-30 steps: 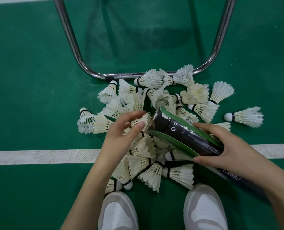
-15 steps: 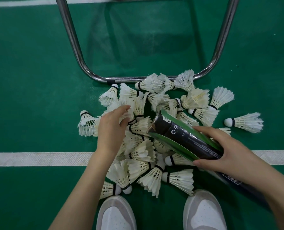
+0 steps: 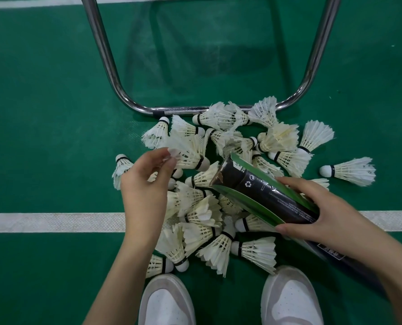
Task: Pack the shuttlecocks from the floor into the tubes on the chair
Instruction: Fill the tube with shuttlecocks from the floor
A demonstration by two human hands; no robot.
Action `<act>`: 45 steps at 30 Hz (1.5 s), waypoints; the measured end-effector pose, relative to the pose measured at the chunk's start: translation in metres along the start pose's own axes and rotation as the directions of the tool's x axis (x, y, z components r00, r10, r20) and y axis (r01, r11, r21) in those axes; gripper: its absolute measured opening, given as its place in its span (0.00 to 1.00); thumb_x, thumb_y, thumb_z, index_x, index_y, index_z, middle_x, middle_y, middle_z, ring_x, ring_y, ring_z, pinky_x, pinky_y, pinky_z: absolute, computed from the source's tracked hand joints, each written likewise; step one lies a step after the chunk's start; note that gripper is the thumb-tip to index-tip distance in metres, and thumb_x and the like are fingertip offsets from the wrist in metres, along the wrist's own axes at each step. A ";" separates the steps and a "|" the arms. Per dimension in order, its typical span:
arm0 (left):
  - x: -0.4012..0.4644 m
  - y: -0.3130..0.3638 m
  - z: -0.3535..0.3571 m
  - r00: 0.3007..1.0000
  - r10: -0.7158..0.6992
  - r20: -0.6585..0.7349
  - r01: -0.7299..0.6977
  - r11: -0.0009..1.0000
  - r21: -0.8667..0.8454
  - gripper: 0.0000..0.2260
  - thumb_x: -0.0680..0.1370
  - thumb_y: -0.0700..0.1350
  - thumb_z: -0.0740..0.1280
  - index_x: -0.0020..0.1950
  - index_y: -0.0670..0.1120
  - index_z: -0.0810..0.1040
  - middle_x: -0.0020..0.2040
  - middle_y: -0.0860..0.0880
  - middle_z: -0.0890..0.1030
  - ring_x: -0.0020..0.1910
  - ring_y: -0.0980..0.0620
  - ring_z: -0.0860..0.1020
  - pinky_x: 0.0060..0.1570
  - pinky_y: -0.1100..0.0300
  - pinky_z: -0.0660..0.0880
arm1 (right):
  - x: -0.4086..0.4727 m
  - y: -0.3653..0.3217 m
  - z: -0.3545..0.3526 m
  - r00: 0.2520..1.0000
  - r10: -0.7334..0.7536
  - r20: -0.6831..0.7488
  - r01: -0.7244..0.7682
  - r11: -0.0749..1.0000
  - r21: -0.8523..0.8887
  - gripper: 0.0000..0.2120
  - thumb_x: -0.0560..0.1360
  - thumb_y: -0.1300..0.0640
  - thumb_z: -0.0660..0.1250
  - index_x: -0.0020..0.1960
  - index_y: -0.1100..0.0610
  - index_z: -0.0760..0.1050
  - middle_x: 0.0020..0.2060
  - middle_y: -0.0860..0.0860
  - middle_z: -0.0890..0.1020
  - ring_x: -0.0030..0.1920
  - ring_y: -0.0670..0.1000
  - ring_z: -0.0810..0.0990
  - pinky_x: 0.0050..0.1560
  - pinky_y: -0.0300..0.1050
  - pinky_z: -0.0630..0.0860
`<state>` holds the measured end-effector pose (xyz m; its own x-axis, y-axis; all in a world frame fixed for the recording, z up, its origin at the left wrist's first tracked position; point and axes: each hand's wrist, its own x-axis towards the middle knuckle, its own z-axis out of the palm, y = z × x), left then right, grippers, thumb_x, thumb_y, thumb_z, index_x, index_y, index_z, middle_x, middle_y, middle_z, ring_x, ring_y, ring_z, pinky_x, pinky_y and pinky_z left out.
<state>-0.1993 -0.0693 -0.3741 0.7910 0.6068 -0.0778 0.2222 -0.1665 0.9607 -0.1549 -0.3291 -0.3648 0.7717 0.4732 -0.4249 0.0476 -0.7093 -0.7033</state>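
Head view: right hand (image 3: pixel 322 216) grips black shuttlecock tube (image 3: pixel 263 195), mouth over floor pile; left hand (image 3: pixel 146 181) pinches feathered shuttlecock (image 3: pixel 188 151). Advice: feed cork first, keep tube steady.

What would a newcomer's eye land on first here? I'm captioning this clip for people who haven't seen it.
First, the heap of white shuttlecocks on the green floor, just in front of the chrome chair frame. Next, the black and green tube gripped by the right hand, its open end towards the heap. The left hand reaches into the heap, fingertips at the feathers.
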 end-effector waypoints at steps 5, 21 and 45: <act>-0.010 0.002 0.008 0.991 -0.097 0.090 0.107 0.986 -0.125 0.06 0.72 0.43 0.71 0.43 0.55 0.80 0.39 0.60 0.84 0.43 0.60 0.81 0.46 0.67 0.76 | 0.000 -0.002 0.000 1.000 0.003 -0.001 -0.003 1.000 0.002 0.35 0.61 0.44 0.76 0.57 0.26 0.58 0.53 0.27 0.66 0.52 0.30 0.70 0.45 0.28 0.69; -0.030 0.003 0.025 0.895 -0.179 0.408 0.235 0.968 -0.092 0.14 0.63 0.53 0.72 0.47 0.55 0.80 0.45 0.57 0.84 0.48 0.59 0.81 0.52 0.62 0.76 | 0.001 -0.006 0.003 1.000 0.006 0.030 -0.008 0.999 0.041 0.34 0.61 0.47 0.77 0.55 0.26 0.59 0.52 0.28 0.67 0.51 0.32 0.72 0.47 0.30 0.71; -0.029 -0.008 0.025 0.790 -0.159 0.592 0.209 0.978 -0.017 0.10 0.71 0.36 0.72 0.47 0.50 0.81 0.45 0.53 0.85 0.48 0.56 0.81 0.49 0.65 0.76 | -0.005 0.000 0.007 0.999 0.004 0.039 -0.004 1.000 0.005 0.35 0.60 0.46 0.77 0.57 0.25 0.60 0.54 0.31 0.68 0.54 0.31 0.69 0.50 0.33 0.72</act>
<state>-0.2094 -0.1048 -0.3865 0.9272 0.0457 -0.3718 0.3730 -0.0223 0.9275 -0.1632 -0.3283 -0.3666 0.7467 0.4905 -0.4492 0.0418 -0.7086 -0.7043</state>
